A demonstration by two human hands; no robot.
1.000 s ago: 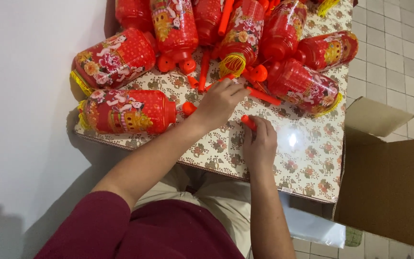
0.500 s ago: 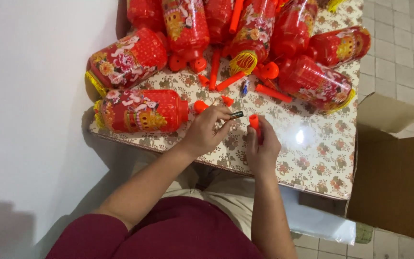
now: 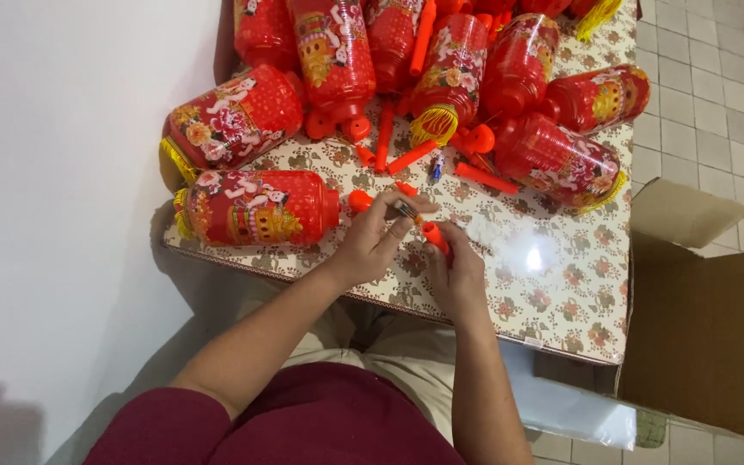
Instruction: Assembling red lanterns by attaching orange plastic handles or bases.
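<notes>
My left hand [image 3: 375, 244] pinches a small dark battery-like cylinder [image 3: 406, 209] between thumb and fingertips, its end pointed at the orange handle. My right hand [image 3: 454, 274] grips that orange plastic handle [image 3: 434, 236], which sticks up out of my fist. Both hands meet just above the table's near edge. A red lantern with gold tassel [image 3: 256, 208] lies on its side just left of my left hand, and a loose orange cap [image 3: 359, 201] rests beside it.
The table [image 3: 553, 301] has a floral cover. Several more red lanterns [image 3: 561, 162] and loose orange sticks [image 3: 486, 177] crowd its far half. An open brown cardboard box [image 3: 703, 336] stands on the tiled floor at the right. A white wall is at the left.
My left hand reached among the loose parts, picked up the small dark cylinder and drew back to meet my right hand, which kept its hold on the orange handle.
</notes>
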